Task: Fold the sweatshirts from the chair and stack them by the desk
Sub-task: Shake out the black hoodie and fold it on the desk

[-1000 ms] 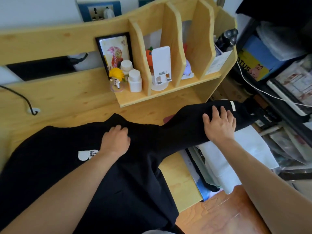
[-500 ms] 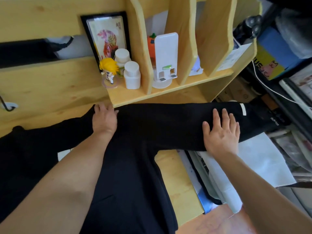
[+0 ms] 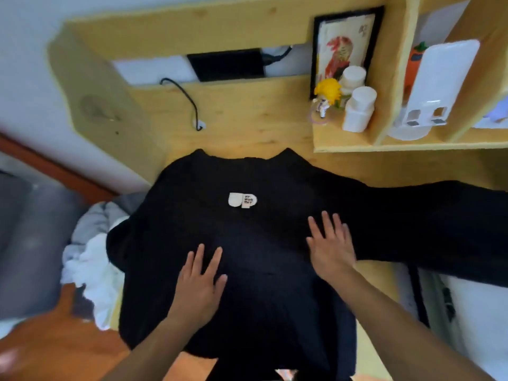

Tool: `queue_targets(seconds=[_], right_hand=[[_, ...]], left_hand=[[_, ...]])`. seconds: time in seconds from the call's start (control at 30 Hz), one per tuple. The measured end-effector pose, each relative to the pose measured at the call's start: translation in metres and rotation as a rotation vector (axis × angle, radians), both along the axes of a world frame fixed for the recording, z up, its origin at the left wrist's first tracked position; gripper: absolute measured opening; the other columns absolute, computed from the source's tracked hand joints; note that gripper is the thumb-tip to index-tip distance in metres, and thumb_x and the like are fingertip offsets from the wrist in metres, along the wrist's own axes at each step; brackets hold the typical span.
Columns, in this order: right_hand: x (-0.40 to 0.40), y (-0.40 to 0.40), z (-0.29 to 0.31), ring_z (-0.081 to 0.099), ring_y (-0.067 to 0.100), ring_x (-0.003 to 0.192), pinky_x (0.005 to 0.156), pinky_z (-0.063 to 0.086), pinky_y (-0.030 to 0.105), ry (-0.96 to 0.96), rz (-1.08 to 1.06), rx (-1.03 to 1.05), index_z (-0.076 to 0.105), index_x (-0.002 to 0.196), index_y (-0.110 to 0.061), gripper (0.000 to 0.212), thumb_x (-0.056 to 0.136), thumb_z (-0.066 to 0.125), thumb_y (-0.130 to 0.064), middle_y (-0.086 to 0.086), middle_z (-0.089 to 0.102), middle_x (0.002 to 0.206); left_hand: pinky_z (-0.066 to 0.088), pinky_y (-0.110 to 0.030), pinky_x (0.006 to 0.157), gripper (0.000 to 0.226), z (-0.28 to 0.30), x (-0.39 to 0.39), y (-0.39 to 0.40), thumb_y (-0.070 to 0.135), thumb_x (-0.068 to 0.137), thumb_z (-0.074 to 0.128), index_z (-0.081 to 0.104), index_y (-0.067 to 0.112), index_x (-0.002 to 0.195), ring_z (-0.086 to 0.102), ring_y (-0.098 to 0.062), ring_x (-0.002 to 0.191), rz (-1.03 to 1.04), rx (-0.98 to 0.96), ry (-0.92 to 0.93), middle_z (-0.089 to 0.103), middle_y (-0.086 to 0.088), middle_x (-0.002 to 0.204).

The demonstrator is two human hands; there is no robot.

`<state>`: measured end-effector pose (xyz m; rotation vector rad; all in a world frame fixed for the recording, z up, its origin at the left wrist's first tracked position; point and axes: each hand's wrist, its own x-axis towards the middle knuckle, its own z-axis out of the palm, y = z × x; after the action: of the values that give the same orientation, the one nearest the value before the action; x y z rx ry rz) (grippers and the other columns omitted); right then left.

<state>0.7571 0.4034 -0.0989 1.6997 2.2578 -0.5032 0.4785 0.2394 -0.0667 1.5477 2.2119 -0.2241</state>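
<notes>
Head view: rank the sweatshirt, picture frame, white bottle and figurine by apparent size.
1. Sweatshirt, by far, and nearest the camera.
2. Picture frame.
3. White bottle.
4. Figurine, close to the bottle; unsure.

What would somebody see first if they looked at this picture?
Probably the big black sweatshirt spread over the wooden desk, its white patch near the collar and one sleeve stretching right. Next, the left hand and right hand lying flat on it. Then the little yellow-haired figurine on the shelf at upper right.
</notes>
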Motion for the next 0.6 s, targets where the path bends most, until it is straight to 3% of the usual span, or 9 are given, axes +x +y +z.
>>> queue_targets(seconds=[0.07,0.13,0.2,0.27,0.33,0.4,0.47,0.53,0.6], right_hand=[[0.029,0.004,-0.017,-0.006,0.033,0.154,0.124,0.003,0.048,-0.046,-0.026,0.047,0.001,0.161,-0.028,0.062,0.102,-0.003,-0.049,0.003,-0.007,0.168],[0.047,0.013,-0.019,-0.006,0.033,0.154,0.124,0.003,0.046,-0.127,-0.033,0.027,-0.005,0.160,-0.028,0.069,0.096,-0.014,-0.052,0.001,-0.008,0.168],[0.052,0.021,-0.012,-0.011,0.031,0.154,0.124,0.002,0.046,-0.205,-0.048,-0.051,-0.013,0.159,-0.028,0.072,0.091,-0.013,-0.054,0.000,-0.016,0.167],[0.039,0.025,0.001,-0.011,0.033,0.153,0.124,0.002,0.049,-0.240,-0.050,-0.081,-0.012,0.160,-0.026,0.063,0.103,0.003,-0.048,0.001,-0.017,0.167],[0.000,0.017,0.015,-0.005,0.037,0.153,0.124,0.002,0.053,-0.223,-0.089,0.002,0.006,0.161,-0.021,0.066,0.103,0.035,-0.033,0.008,-0.005,0.168],[-0.060,-0.002,0.025,0.009,0.041,0.151,0.122,0.011,0.057,-0.038,-0.074,0.180,0.033,0.155,-0.013,0.071,0.089,0.059,-0.016,0.017,0.017,0.164],[-0.129,-0.028,0.032,0.021,0.043,0.148,0.119,0.023,0.059,0.162,0.054,0.314,0.045,0.148,-0.009,0.067,0.085,0.066,-0.011,0.021,0.030,0.159],[-0.193,-0.059,0.036,0.015,0.038,0.151,0.121,0.020,0.053,0.200,0.162,0.293,0.034,0.155,-0.015,0.065,0.095,0.058,-0.025,0.016,0.022,0.164],[-0.246,-0.087,0.034,-0.002,0.032,0.154,0.124,0.007,0.048,0.174,0.142,0.148,0.013,0.161,-0.024,0.068,0.102,0.044,-0.037,0.008,0.002,0.168]], left_hand=[[0.017,-0.045,0.125,0.081,0.004,-0.031,-0.036,0.073,0.088,0.000,0.001,0.040,0.161,0.001,-0.033,0.158,0.020,-0.124,-0.008,0.000,-0.006,0.172],[0.021,-0.041,0.124,0.069,0.003,-0.057,-0.064,0.068,0.100,0.019,0.004,0.040,0.162,0.009,-0.030,0.157,0.089,-0.228,-0.064,0.005,-0.003,0.171],[0.024,-0.035,0.122,0.064,0.003,-0.074,-0.086,0.053,0.106,0.037,0.017,0.033,0.162,0.022,-0.027,0.154,0.179,-0.236,-0.170,0.017,-0.003,0.169],[0.033,-0.034,0.116,0.060,0.003,-0.095,-0.099,0.038,0.104,0.050,0.032,0.021,0.159,0.040,-0.026,0.143,0.313,-0.079,-0.206,0.036,-0.007,0.159],[0.040,-0.040,0.109,0.056,0.003,-0.124,-0.099,0.025,0.101,0.056,0.040,0.013,0.153,0.051,-0.030,0.133,0.522,0.103,-0.223,0.048,-0.013,0.147],[0.043,-0.046,0.107,0.057,0.000,-0.162,-0.089,0.021,0.101,0.056,0.038,0.009,0.153,0.053,-0.035,0.130,0.704,0.198,-0.252,0.049,-0.019,0.145],[0.043,-0.048,0.108,0.062,-0.001,-0.199,-0.070,0.023,0.101,0.059,0.033,0.005,0.155,0.051,-0.036,0.132,0.771,0.275,-0.332,0.048,-0.020,0.148],[0.045,-0.043,0.106,0.063,-0.012,-0.228,-0.049,0.026,0.099,0.064,0.038,0.004,0.151,0.053,-0.028,0.129,0.785,0.321,-0.478,0.054,-0.012,0.141],[0.050,-0.039,0.098,0.049,-0.024,-0.247,-0.027,0.028,0.095,0.070,0.054,0.009,0.137,0.061,-0.023,0.119,0.777,0.263,-0.713,0.063,-0.001,0.126]])
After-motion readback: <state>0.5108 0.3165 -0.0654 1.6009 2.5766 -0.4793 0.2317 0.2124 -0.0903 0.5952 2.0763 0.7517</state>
